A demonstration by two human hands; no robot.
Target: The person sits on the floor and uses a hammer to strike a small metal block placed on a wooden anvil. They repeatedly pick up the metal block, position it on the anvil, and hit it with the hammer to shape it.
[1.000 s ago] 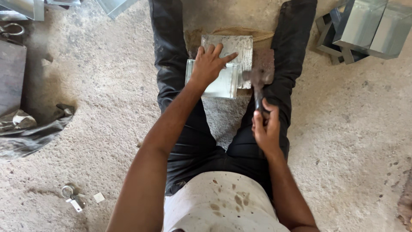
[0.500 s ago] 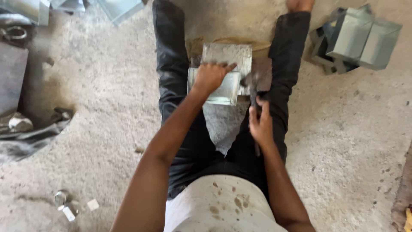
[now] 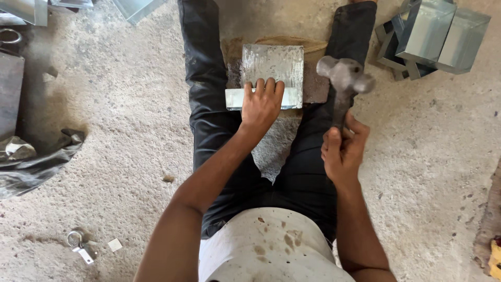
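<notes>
At the far left edge of the concrete floor [image 3: 130, 130] lies a flat grey metal slab [image 3: 9, 94], and below it a crumpled dark plastic sheet [image 3: 36, 162]; nearer the person, a small metal clip [image 3: 81, 246] rests on the floor beside a white scrap. Moving toward the middle, the person sits on the floor with legs in dark trousers [image 3: 209, 104] stretched forward. Between the legs a folded sheet-metal piece [image 3: 271, 65] lies on a rusty iron block [image 3: 315, 89], its near edge bent down into a bright lip. The left hand [image 3: 261, 104] presses flat on that near edge, its fingers [image 3: 269, 86] spread open and lying on the metal, not curled around it. Just right of the piece, the right hand [image 3: 342, 151] is wrapped tightly round the handle of a hammer [image 3: 344, 78], whose grey double-ended head hangs raised above the right edge of the block, apart from the sheet metal. At the upper right, a stack of shiny sheet-metal boxes [image 3: 438, 36] stands on the floor beyond the right leg.
</notes>
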